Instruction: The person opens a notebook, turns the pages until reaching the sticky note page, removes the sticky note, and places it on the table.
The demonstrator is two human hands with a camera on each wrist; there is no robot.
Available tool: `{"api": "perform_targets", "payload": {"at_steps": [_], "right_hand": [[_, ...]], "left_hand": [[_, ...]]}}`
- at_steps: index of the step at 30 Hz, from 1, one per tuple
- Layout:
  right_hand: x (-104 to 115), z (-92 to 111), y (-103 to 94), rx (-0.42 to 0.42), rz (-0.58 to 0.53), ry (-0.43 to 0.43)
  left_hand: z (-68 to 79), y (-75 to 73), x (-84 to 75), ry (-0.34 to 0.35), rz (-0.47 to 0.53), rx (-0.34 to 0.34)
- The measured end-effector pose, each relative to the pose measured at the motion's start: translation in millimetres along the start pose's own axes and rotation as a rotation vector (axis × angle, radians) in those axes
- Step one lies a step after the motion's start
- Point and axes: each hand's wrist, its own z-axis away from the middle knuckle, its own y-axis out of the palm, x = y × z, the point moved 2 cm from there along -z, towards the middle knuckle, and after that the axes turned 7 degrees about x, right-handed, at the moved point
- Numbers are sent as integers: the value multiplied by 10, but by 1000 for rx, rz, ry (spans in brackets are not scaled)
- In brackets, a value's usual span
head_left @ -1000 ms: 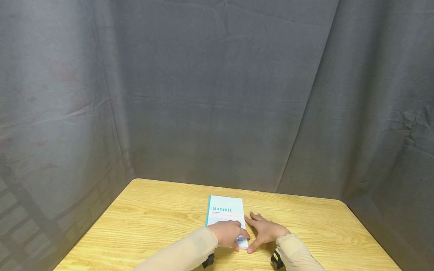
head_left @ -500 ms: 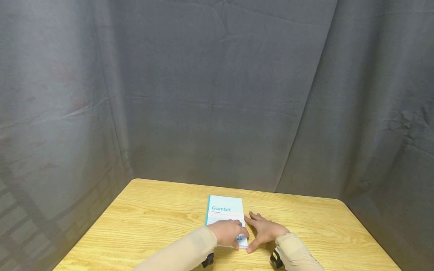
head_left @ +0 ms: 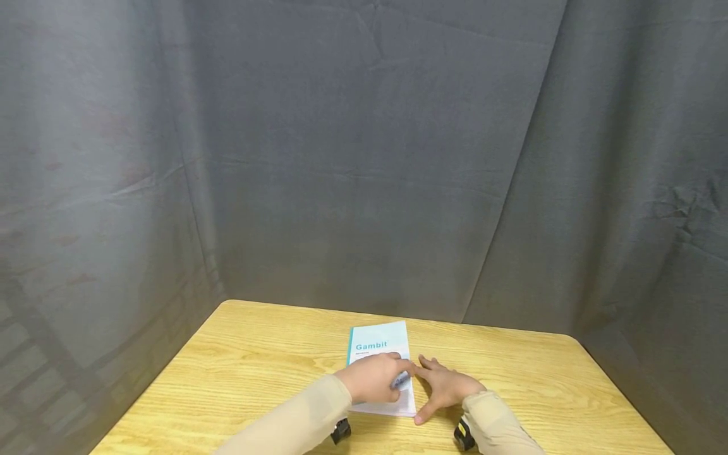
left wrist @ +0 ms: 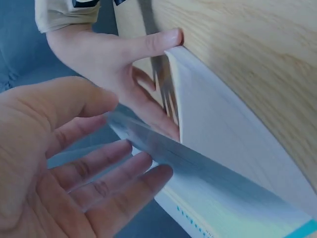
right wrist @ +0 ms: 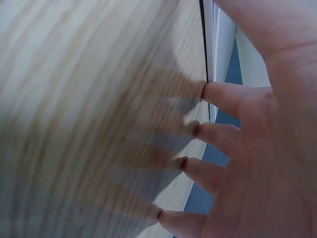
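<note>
A notebook (head_left: 375, 335) lies on the wooden table, its white cover printed "Gambit" and its spine strip teal. My left hand (head_left: 372, 378) pinches the lower right corner of the cover between thumb and index finger. That corner is raised, and in the left wrist view the cover (left wrist: 213, 181) slopes up off a white page (left wrist: 218, 114). The other left fingers extend loosely under the cover's printed side. My right hand (head_left: 447, 387) rests at the notebook's right edge, fingers spread and fingertips on the tabletop. Its thumb (left wrist: 163, 41) is right at the notebook's bottom corner.
The light wood table (head_left: 261, 354) extends on both sides of the notebook. Grey curtains (head_left: 364, 189) hang behind the table and along its sides. Each wrist carries a small black camera (head_left: 464, 436) below a beige sleeve (head_left: 495, 420).
My left hand has risen and moved slightly left and away, lifting the cover's right side with it. The page beneath now shows. The right hand has stayed in place.
</note>
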Motion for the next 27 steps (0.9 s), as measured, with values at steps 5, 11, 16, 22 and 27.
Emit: {"api": "perform_targets", "payload": {"at_steps": [5,11,16,22,27], "right_hand": [[-2,5,-7,5,0,7],[5,-4,-4,-1,15,-3],[-2,-15,-16,9,7,-13],[-17,-21,-17,21,-6,-8],[-8,-11,-19,28,-20,-20]], "left_hand": [[88,-88,0,14,18,-47],[217,-180,40,-7,21,-102],[385,-293,116,-47,74,-176],[632,-391,256,-84,274,-285],[831,-398,404,-132,433,-385]]}}
